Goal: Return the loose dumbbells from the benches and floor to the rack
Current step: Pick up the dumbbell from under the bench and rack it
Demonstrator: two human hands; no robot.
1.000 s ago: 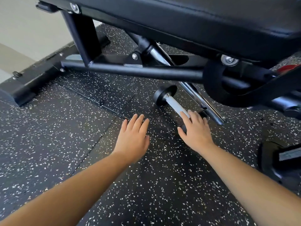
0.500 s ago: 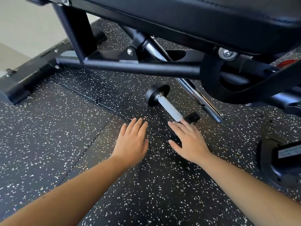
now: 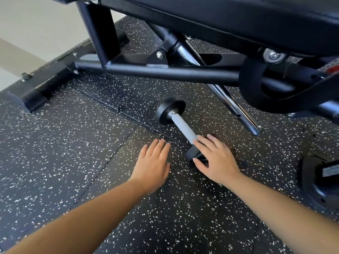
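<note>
— Rubber, black and flecked with white: on this gym floor (image 3: 73, 143) we find a small dumbbell with round black heads and a grey handle (image 3: 183, 126), lying just in front of the black steel frame bar (image 3: 165, 72), below the black padded surface (image 3: 238, 19).
— And our hands?
— Both spread wide. Our right hand (image 3: 216, 160) lies over the near head, fingers straight, gripping nothing yet. Our left hand (image 3: 153, 165) is flat just beside it, apart from the dumbbell.
— How should we lift?
— We judge it best to move the right hand onto the grey handle, wrap its middle, then draw it toward us, clear of the chrome rod (image 3: 234, 107).
— Any rack or container?
— None in view. A larger black dumbbell (image 3: 315, 180) lies on the floor at the right edge.
</note>
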